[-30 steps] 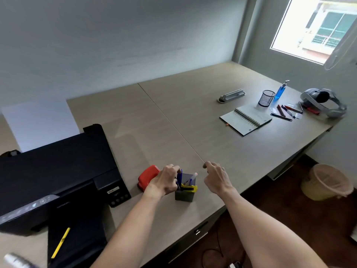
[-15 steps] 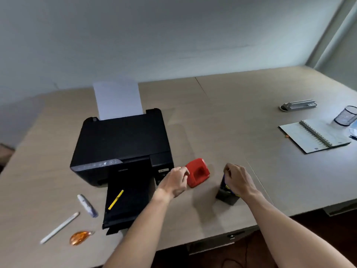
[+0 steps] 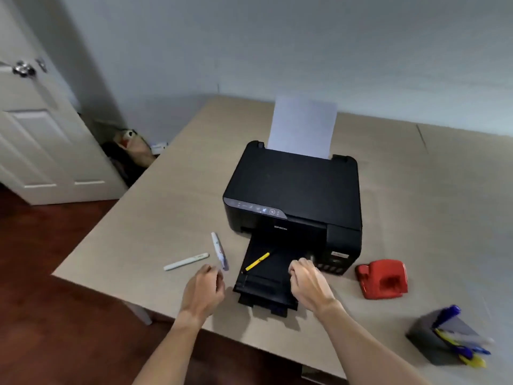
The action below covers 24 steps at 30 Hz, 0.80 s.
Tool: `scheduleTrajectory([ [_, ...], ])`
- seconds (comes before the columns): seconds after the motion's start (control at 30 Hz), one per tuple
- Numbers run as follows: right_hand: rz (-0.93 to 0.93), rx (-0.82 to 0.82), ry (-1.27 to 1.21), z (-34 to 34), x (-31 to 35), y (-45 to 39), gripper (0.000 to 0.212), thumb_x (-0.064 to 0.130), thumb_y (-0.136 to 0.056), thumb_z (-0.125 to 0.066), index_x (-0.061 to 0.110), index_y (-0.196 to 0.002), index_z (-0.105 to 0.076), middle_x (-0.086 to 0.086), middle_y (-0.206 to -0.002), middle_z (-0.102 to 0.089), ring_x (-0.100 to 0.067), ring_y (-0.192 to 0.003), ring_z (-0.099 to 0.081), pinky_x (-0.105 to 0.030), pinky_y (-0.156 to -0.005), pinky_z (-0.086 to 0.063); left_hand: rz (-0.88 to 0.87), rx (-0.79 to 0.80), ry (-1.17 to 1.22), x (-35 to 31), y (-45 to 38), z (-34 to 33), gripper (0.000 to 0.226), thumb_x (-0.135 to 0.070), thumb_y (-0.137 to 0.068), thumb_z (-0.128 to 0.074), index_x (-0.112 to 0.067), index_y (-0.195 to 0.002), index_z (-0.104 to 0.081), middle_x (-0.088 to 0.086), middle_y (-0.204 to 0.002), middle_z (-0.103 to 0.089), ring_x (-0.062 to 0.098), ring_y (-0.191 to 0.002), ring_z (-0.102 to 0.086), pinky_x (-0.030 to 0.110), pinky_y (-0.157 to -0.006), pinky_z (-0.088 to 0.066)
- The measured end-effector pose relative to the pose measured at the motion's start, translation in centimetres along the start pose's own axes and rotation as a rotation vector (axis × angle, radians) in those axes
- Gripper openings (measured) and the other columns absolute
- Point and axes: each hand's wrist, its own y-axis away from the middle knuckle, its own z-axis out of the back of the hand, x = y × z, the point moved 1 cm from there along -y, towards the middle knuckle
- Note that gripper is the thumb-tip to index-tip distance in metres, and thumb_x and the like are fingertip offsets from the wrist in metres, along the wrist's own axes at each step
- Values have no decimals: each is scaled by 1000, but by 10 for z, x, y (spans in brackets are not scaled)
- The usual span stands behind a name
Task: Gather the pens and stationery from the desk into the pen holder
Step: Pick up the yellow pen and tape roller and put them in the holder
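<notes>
Reaching toward the loose items in front of the printer (image 3: pixel 294 190) is the step in hand: both hands are held over the near edge of the tabletop (image 3: pixel 172 207), and nothing is gripped. The left hand (image 3: pixel 204 291) is loosely curled, its fingers (image 3: pixel 213 273) just short of the capped white-and-purple pen (image 3: pixel 219 250); the white pen (image 3: pixel 186 262) lies a little further left. The right hand (image 3: pixel 308 283) is also loosely curled and empty, poised over the printer's black output tray (image 3: pixel 266 290), on which the yellow pen (image 3: pixel 257 261) rests at a slant. The pen holder (image 3: pixel 441 340) stands well apart at the lower right, blurred, with blue and yellow pens already in it; the red hole punch (image 3: pixel 381 279) sits between it and the printer.

The next move is judged to call for a pinch on one of these slim pens: the yellow one lies flat on the tray, so the fingertips would need to close from above along its barrel, and each item then has to be carried across to the holder.

Compared with half a second ago, the view has swung left, so the holder is now at the frame's edge. The right hand has left the holder and the left has drawn away from the hole punch. The pens appear unmoved; the orange item seen near them is no longer in view.
</notes>
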Motion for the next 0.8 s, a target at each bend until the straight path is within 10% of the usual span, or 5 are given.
scheduleTrajectory([
  [0.3,50,158,228,-41,45,-57,71,-14,-75,-49,15,-138,-36,-7,-139,-37,-30,-115,-42,-44,-98,-44,64,91,-103,85,8,-26,48,-7,-85,-57,-24,-130,-50,10,-126,-53,33,-102,-60,46,-78,-57],
  [0.8,-27,59,259,-18,35,-33,26,-2,-83,-56,13,-100,-45,-7,-95,-62,-28,-89,-58,-40,-82,-43,22,81,79,40,-8,-7,29,-18,-94,-51,-12,-122,-44,13,-117,-51,31,-101,-57,47,-88,-50],
])
